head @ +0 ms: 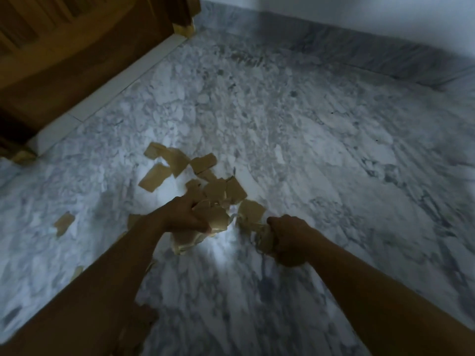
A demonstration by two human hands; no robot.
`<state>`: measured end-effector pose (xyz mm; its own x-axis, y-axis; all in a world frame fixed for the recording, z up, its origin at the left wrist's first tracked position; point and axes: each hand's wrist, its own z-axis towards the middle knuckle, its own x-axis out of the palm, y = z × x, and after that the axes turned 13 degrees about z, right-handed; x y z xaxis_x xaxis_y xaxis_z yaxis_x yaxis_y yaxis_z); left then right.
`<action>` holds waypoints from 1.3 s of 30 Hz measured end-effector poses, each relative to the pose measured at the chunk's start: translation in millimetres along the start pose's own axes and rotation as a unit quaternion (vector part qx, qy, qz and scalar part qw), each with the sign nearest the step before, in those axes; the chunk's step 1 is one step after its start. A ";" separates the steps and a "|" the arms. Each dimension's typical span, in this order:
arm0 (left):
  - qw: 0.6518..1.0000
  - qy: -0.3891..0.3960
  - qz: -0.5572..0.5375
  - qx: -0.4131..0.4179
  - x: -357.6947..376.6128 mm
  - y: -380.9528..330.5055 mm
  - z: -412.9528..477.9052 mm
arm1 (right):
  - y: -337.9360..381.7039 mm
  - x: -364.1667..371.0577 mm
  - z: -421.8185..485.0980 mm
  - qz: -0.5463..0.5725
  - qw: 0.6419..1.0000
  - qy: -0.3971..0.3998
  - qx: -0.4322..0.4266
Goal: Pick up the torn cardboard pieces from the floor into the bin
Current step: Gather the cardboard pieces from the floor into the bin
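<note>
Several torn tan cardboard pieces (180, 160) lie scattered on the marble floor (308, 129), most in a loose heap in front of me. My left hand (183, 214) grips a bunch of cardboard pieces (203, 232) just above the floor. My right hand (290, 240) is curled round a smaller bunch of pieces (262, 237) beside it. One stray piece (64, 223) lies off to the left, and another (77, 272) shows at my left forearm. No bin is in view.
A wooden door (77, 60) with a white threshold strip (115, 93) stands at the upper left. A grey marble skirting (359, 47) below a white wall runs along the back and right. The picture is dim and blurred.
</note>
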<state>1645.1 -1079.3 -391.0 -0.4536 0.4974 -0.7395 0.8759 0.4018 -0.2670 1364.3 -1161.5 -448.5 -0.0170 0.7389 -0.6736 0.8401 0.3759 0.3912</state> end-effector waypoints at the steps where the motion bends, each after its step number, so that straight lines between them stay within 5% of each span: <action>1: 1.000 0.006 -0.012 -0.001 -4.6 3.2 -3.4 | 0.4 -0.6 0.8 0.014 1.000 0.013 0.011; 6: 0.996 0.085 0.028 0.012 -28.1 -9.6 -15.2 | 6.3 -26.1 2.4 0.130 0.989 0.058 0.050; 13: 0.983 0.090 0.138 0.075 34.3 -50.8 23.3 | -2.1 -32.1 7.6 0.019 0.984 -0.173 0.040; 23: 0.926 -0.005 0.356 0.123 59.6 -90.3 61.3 | -37.9 6.7 14.1 0.034 0.974 -0.224 0.010; 26: 0.881 -0.060 0.435 0.178 59.9 -100.1 63.0 | -37.7 3.3 13.2 0.042 0.976 -0.213 0.010; 28: 0.858 -0.030 0.473 0.198 58.0 -105.3 63.0 | -37.8 4.0 12.4 0.048 0.977 -0.208 0.007; 35: 0.974 -0.036 0.173 0.144 59.5 -78.8 34.2 | -24.0 -8.0 2.3 0.057 0.977 -0.188 0.088; 39: 0.997 -0.067 0.028 0.032 30.4 -29.8 4.7 | 22.7 -50.2 2.1 0.114 0.983 -0.131 0.056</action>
<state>1606.0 -1079.9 -408.4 -0.3813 0.4096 -0.8288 0.9100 0.3242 -0.2584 1385.4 -1191.2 -407.1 0.3065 0.6221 -0.7205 0.8607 0.1422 0.4889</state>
